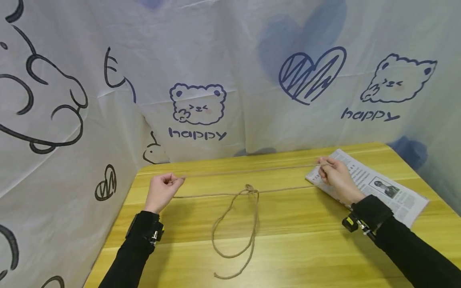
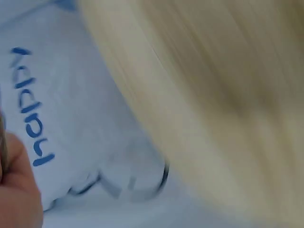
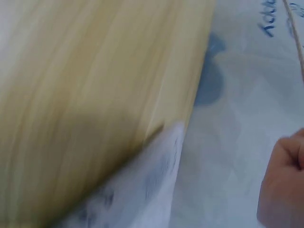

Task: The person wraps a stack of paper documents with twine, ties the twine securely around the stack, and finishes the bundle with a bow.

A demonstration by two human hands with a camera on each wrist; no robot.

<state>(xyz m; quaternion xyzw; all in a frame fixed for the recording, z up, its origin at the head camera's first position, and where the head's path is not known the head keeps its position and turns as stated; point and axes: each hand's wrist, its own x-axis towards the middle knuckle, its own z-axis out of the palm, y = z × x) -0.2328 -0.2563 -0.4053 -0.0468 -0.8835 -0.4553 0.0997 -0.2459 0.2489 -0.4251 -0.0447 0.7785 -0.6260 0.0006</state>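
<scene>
Both my hands, left (image 1: pixel 162 191) and right (image 1: pixel 335 176), pinch the string (image 1: pixel 248 172) with curled fingers, stretched sideways between them, its knot (image 1: pixel 249 189) nearer me, midway.

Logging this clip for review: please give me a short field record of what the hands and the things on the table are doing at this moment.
left hand: left hand pinches one end of the thin brown jute twine
right hand: right hand pinches the other end, above the folded printed newspaper
twine: one span stretched between the hands; a loose knot with a long loop lies on the table
surface: light yellow wooden table
backdrop: white cloth with blue bears and hearts
wrist views: blurred
</scene>
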